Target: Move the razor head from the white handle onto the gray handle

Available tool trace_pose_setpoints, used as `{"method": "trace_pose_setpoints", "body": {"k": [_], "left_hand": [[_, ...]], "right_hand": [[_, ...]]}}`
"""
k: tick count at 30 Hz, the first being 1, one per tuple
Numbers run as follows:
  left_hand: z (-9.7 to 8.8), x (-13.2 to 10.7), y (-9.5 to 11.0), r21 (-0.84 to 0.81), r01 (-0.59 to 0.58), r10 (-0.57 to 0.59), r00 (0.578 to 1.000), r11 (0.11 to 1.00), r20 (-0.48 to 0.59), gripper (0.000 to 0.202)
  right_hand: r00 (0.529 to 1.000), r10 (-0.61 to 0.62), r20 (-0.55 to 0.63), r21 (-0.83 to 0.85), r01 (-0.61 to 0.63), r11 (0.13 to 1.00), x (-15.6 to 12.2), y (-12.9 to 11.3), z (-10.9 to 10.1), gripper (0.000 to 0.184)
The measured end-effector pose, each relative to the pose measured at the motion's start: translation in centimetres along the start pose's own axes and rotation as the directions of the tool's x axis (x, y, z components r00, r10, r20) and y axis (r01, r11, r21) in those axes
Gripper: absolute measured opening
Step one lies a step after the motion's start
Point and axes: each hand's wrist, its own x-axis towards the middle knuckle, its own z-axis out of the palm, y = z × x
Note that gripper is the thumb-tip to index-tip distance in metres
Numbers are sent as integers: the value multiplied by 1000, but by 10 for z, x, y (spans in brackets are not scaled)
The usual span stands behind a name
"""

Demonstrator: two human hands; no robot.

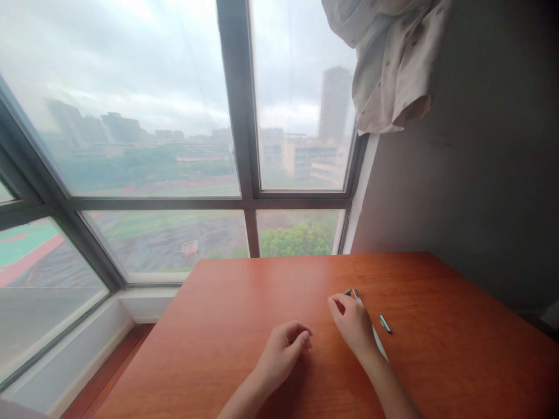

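Observation:
My left hand [285, 352] is low over the brown table, its fingers curled in and the thumb against them; I see nothing in it. To its right, my right hand [351, 325] is closed, with thumb and forefinger tips pinched together. What those fingertips hold, if anything, is too small or hidden. A short dark-green end of a thin object [347, 292] shows just past the knuckles; whether it is held or lying there I cannot tell. Running partly under the right hand and wrist is a slim white strip with a dark end [357, 295]. A small teal pen cap-like piece [385, 324] lies right of it.
The reddish-brown wooden table [244, 297] reaches to tall grey-framed windows [250, 139]. A dark wall [441, 192] stands on the right, and a light spotted cloth [388, 70] hangs at the upper right. Below the table's left edge is a white ledge [91, 343].

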Motion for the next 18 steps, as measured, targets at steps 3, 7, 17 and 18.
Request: {"method": "trace_pose_setpoints", "body": {"k": [3,7,17,18], "left_hand": [[-1,1,-3,32,-16,16,1000,999,-10,27],[-5,4,-6,102,-68,75,995,992,-63,29],[-11,9,-8,316,-138,183,976,939,-119,26],[-11,9,-9,325,-142,189,975,935,-117,25]], "right_hand": [[995,-95,41,247,82,966,-11,-18,20,42],[976,-173,132,322,122,939,-23,-33,41,42],[965,-238,114,247,204,947,-24,-28,61,37],[965,-235,114,234,204,951,-24,-28,62,37]]}}
